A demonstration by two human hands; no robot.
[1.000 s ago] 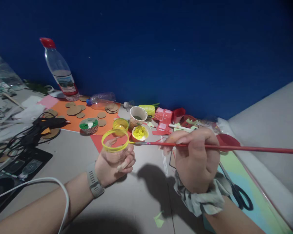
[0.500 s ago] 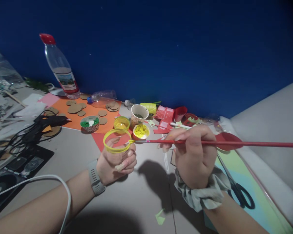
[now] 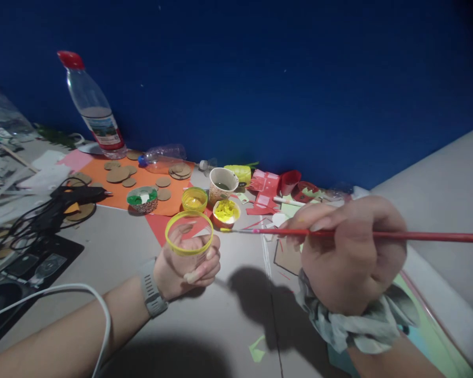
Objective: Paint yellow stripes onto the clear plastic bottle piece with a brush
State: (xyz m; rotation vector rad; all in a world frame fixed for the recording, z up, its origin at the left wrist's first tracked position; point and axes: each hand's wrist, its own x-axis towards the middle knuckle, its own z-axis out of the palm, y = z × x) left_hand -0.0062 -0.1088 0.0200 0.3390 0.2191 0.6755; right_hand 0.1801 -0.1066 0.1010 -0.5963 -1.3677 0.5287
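My left hand [image 3: 195,262] is wrapped round a clear plastic cup [image 3: 189,242] whose rim is painted yellow. In my right hand [image 3: 350,252] is a red-handled paintbrush [image 3: 284,231], held level with its yellow-tipped bristles pointing left, a short way right of the cup and apart from it. Just beyond the brush tip sits a small cup of yellow paint [image 3: 226,211]. Beside it are a yellow-rimmed cup [image 3: 194,199] and a paper cup [image 3: 223,185] with dark liquid inside. Farther left stands a small cup of green paint [image 3: 142,199].
A red-capped bottle [image 3: 96,113] stands at the back left, before a blue wall. Cardboard discs [image 3: 118,174] lie on orange paper. At left are a black glue gun [image 3: 82,194] with tangled cables and a white cable [image 3: 98,299] over my left forearm. Red paper scraps [image 3: 265,184] lie at centre-right.
My right hand has moved right and nearer to me, drawing the brush tip off the cup's rim. My left hand keeps the cup in nearly the same place.
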